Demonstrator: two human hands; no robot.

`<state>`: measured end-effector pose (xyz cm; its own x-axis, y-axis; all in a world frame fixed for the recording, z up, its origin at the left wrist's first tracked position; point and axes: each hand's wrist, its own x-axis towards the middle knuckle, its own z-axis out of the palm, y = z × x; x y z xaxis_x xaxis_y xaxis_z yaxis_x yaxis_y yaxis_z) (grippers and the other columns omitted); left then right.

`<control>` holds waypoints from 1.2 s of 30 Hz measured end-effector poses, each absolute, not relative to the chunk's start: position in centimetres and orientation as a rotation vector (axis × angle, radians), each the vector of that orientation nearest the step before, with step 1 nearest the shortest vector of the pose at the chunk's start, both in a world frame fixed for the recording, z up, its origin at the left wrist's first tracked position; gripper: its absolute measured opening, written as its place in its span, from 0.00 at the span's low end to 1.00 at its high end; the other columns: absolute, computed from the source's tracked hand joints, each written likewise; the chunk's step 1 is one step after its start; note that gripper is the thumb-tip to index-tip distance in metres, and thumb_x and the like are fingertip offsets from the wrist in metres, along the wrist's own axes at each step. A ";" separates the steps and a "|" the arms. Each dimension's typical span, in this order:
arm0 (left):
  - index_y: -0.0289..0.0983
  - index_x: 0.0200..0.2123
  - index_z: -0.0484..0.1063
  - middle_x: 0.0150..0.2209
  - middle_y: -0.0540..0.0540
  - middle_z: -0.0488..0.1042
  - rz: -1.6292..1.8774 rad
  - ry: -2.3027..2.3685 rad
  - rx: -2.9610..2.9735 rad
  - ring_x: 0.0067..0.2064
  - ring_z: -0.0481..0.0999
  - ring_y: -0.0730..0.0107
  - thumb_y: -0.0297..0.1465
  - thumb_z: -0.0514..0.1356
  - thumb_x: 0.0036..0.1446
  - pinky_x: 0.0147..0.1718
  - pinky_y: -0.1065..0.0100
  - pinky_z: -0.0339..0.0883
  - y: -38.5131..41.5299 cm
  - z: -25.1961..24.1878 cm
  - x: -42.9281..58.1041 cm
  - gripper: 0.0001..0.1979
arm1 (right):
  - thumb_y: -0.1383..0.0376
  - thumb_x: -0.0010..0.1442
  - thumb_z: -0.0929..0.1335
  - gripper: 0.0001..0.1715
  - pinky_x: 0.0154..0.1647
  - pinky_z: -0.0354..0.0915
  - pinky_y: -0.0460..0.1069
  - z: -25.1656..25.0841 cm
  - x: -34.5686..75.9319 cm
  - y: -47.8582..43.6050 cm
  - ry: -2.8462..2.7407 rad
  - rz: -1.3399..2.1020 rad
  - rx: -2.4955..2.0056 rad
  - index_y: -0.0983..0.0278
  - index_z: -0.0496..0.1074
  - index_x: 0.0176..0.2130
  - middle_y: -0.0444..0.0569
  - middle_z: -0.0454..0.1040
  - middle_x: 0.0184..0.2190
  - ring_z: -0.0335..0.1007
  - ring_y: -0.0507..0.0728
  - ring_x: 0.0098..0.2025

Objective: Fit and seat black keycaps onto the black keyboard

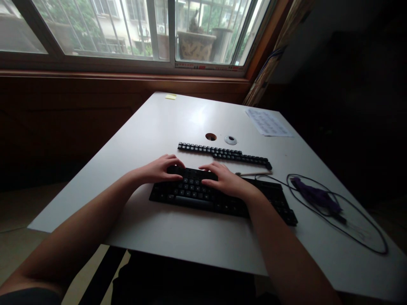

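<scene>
A black keyboard (190,195) lies near the front edge of a white table (159,123). My left hand (160,168) rests on its upper left corner with the fingers curled down over the keys. My right hand (224,180) lies over the keyboard's middle, fingers bent and touching the keys. Whether either hand grips a key, I cannot make out. Behind the keyboard, two rows of loose black keycaps (222,153) are lined up on the table. A thin pale stick (254,173) lies between those rows and the keyboard.
A black cable (359,235) loops at the right around a purple object (316,197). A printed sheet (269,123) lies at the far right, a yellow note (171,96) at the far edge. A round hole (210,136) and its cap (230,140) sit mid-table. Window behind.
</scene>
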<state>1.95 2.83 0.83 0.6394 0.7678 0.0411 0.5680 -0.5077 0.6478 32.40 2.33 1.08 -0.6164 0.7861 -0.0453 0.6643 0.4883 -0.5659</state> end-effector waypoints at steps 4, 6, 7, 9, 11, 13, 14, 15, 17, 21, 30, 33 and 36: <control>0.44 0.51 0.74 0.49 0.43 0.71 0.447 1.027 2.261 0.54 0.68 0.53 0.49 0.62 0.59 0.56 0.53 0.62 2.9 0.7 1.9 0.21 | 0.55 0.67 0.67 0.22 0.64 0.60 0.61 1.0 32.3 2.4 -2.499 0.788 -1.249 0.52 0.69 0.59 0.51 0.70 0.55 0.63 0.62 0.59; 0.44 0.51 0.74 0.49 0.43 0.71 0.447 1.028 2.262 0.54 0.68 0.53 0.48 0.62 0.59 0.56 0.53 0.63 2.9 0.7 1.9 0.21 | 0.52 0.65 0.68 0.24 0.63 0.60 0.60 1.1 32.3 2.3 -2.503 0.794 -1.251 0.52 0.69 0.59 0.51 0.70 0.54 0.63 0.62 0.59; 0.44 0.51 0.74 0.49 0.43 0.71 0.443 1.029 2.262 0.55 0.68 0.53 0.48 0.62 0.60 0.56 0.54 0.63 2.9 0.7 1.9 0.20 | 0.51 0.64 0.69 0.26 0.63 0.60 0.60 1.1 32.3 2.3 -2.507 0.797 -1.250 0.52 0.69 0.59 0.51 0.70 0.55 0.63 0.63 0.59; 0.44 0.51 0.74 0.49 0.43 0.71 0.436 1.028 2.263 0.55 0.68 0.53 0.48 0.62 0.60 0.56 0.54 0.63 2.8 0.8 1.9 0.20 | 0.51 0.63 0.69 0.26 0.64 0.60 0.60 1.1 32.3 2.3 -2.507 0.795 -1.248 0.52 0.69 0.59 0.51 0.70 0.55 0.63 0.63 0.60; 0.44 0.51 0.74 0.49 0.43 0.71 0.436 1.027 2.267 0.54 0.68 0.53 0.48 0.62 0.60 0.56 0.54 0.63 2.8 0.8 1.9 0.20 | 0.53 0.66 0.67 0.23 0.64 0.60 0.60 1.0 32.3 2.4 -2.494 0.789 -1.244 0.53 0.70 0.58 0.51 0.70 0.55 0.63 0.62 0.60; 0.44 0.51 0.74 0.49 0.43 0.71 0.436 1.025 2.270 0.54 0.68 0.53 0.48 0.62 0.60 0.56 0.54 0.63 2.8 0.8 1.9 0.21 | 0.53 0.66 0.67 0.22 0.63 0.60 0.59 1.0 32.3 2.4 -2.482 0.792 -1.243 0.53 0.70 0.58 0.51 0.71 0.54 0.64 0.61 0.59; 0.44 0.51 0.74 0.49 0.43 0.71 0.437 1.024 2.271 0.54 0.68 0.53 0.48 0.61 0.60 0.56 0.54 0.63 2.8 0.8 1.9 0.21 | 0.52 0.65 0.67 0.24 0.63 0.61 0.59 1.0 32.4 2.4 -2.480 0.796 -1.244 0.53 0.69 0.59 0.51 0.71 0.54 0.64 0.61 0.58; 0.44 0.51 0.74 0.49 0.43 0.71 0.438 1.023 2.271 0.55 0.68 0.53 0.48 0.61 0.61 0.56 0.54 0.63 2.8 0.8 1.9 0.20 | 0.50 0.64 0.69 0.26 0.62 0.61 0.59 1.0 32.4 2.5 -2.484 0.800 -1.245 0.53 0.69 0.59 0.51 0.71 0.54 0.64 0.62 0.58; 0.44 0.51 0.74 0.49 0.43 0.71 0.439 1.019 2.268 0.55 0.68 0.53 0.48 0.61 0.61 0.56 0.54 0.63 2.8 0.8 1.9 0.20 | 0.49 0.62 0.70 0.29 0.62 0.61 0.59 0.9 32.4 2.5 -2.488 0.802 -1.250 0.53 0.69 0.60 0.50 0.70 0.54 0.64 0.62 0.58; 0.44 0.51 0.74 0.49 0.43 0.71 0.442 1.020 2.264 0.54 0.68 0.53 0.47 0.62 0.60 0.56 0.54 0.63 2.8 0.8 1.9 0.20 | 0.54 0.66 0.67 0.25 0.63 0.60 0.59 1.0 32.4 2.4 -2.488 0.779 -1.249 0.53 0.68 0.60 0.51 0.71 0.54 0.64 0.61 0.58; 0.43 0.51 0.74 0.49 0.43 0.71 0.440 1.015 2.276 0.55 0.68 0.53 0.47 0.62 0.61 0.56 0.54 0.62 2.9 0.7 1.9 0.20 | 0.52 0.65 0.68 0.27 0.62 0.61 0.59 0.8 32.5 2.5 -2.488 0.787 -1.224 0.54 0.67 0.61 0.52 0.71 0.54 0.64 0.61 0.58; 0.44 0.51 0.74 0.49 0.43 0.71 0.443 1.016 2.278 0.55 0.68 0.54 0.48 0.61 0.60 0.56 0.54 0.63 3.0 0.6 1.9 0.20 | 0.50 0.61 0.71 0.32 0.61 0.61 0.60 0.8 32.5 2.5 -2.494 0.798 -1.215 0.53 0.66 0.62 0.52 0.71 0.54 0.65 0.63 0.57; 0.44 0.51 0.74 0.49 0.44 0.71 0.449 1.008 2.283 0.54 0.68 0.54 0.48 0.62 0.60 0.56 0.54 0.63 3.0 0.5 1.8 0.20 | 0.54 0.65 0.69 0.28 0.62 0.60 0.60 0.8 32.6 2.5 -2.487 0.794 -1.200 0.53 0.66 0.62 0.52 0.71 0.54 0.65 0.62 0.57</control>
